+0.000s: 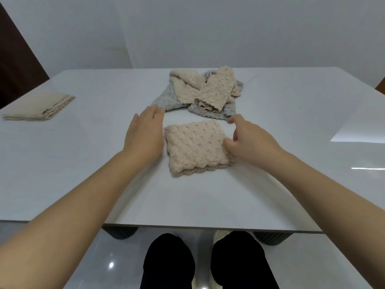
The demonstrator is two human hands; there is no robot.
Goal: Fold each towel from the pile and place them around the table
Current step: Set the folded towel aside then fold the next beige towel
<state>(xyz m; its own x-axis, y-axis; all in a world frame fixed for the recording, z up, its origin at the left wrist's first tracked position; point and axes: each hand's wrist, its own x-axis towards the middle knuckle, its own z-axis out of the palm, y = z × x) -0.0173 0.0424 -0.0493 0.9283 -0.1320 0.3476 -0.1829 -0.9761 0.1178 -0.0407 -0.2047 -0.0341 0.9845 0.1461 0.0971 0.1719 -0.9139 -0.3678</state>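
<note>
Two hands over the white bench [83, 174], and one folded beige towel [194, 147] lies between them, near the middle of the bench toward the front edge, a neat rectangle with its scalloped edges stacked at the near side. The left hand [145, 132] is flat, fingers straight and together, holding nothing, just beside the towel's left edge. The right hand [250, 138] is on the other side with loosely bent fingers lifted and spread, thumb touching the towel's right edge, nothing gripped.

Behind it sits the pile [205, 91], unfolded: one grey towel [166, 99] underneath and two beige pieces crumpled on top, so three that I can count. The left fingertips are close to the grey corner.

Far left, well apart, is a second folded towel [39, 107], beige. That makes two folded. Below the bench edge are two dark ribbed legs [123, 233] and the person's black trousers [168, 263].
</note>
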